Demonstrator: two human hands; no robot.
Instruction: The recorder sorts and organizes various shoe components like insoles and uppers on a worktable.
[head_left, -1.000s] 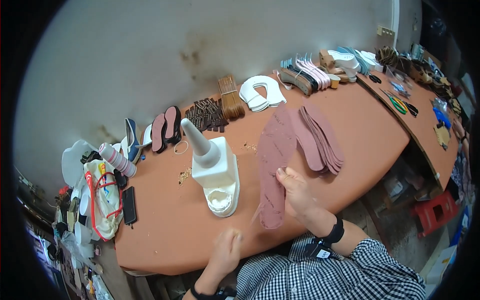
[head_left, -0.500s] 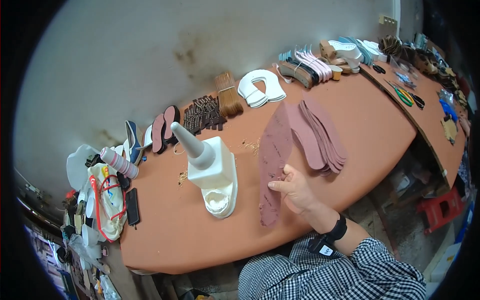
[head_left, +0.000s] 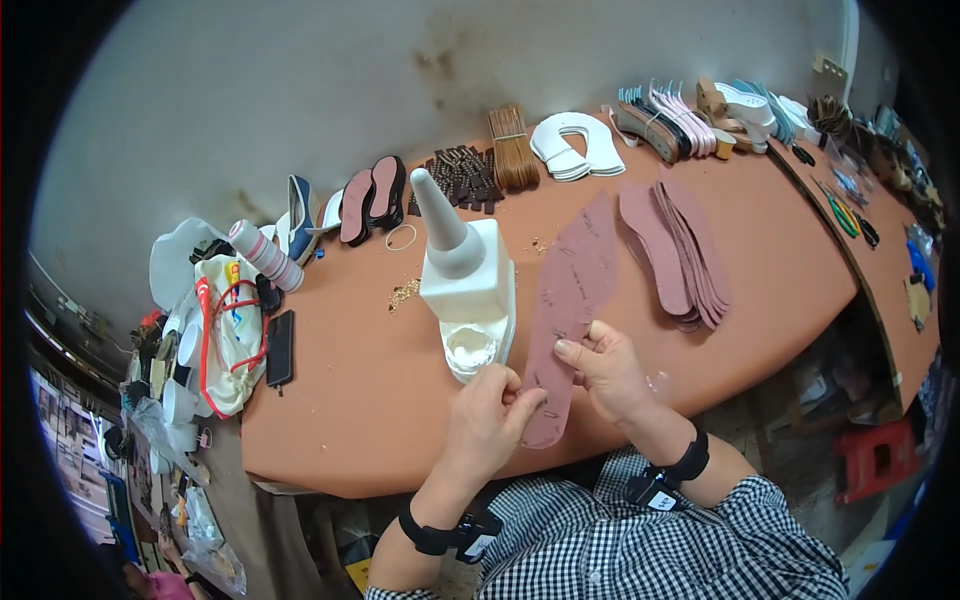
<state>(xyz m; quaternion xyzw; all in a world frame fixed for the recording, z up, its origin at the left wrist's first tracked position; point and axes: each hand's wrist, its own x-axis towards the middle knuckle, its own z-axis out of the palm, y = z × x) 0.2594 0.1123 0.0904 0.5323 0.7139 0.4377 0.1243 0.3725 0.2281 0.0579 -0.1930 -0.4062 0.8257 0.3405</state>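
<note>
A mauve shoe insole (head_left: 578, 275) with small slits and marks is held up between my two hands. My right hand (head_left: 610, 375) grips its right edge, thumb on top and fingers curled behind. At its lower left edge my left hand (head_left: 485, 420) is closed in a pinch, thumb lying against the insole. Just left of it stands a white pot (head_left: 472, 270) with a grey cone on top and an open front cup holding a white paste (head_left: 470, 348). To the right, more mauve insoles (head_left: 675, 260) lie in a fanned stack on the orange table (head_left: 350, 420).
Along the wall sit pink-topped wedge soles (head_left: 372, 200), dark strips (head_left: 455, 178), a brown strip bundle (head_left: 514, 150) and white curved pieces (head_left: 578, 147). A phone (head_left: 281, 350) and a bag (head_left: 232, 340) are at the left. Green-handled pliers (head_left: 842, 215) lie far right; a red stool (head_left: 880, 460) stands below.
My left hand has come into view and taken hold of the insole's lower left edge. The insole is tilted further right at its top. The whole view has shifted.
</note>
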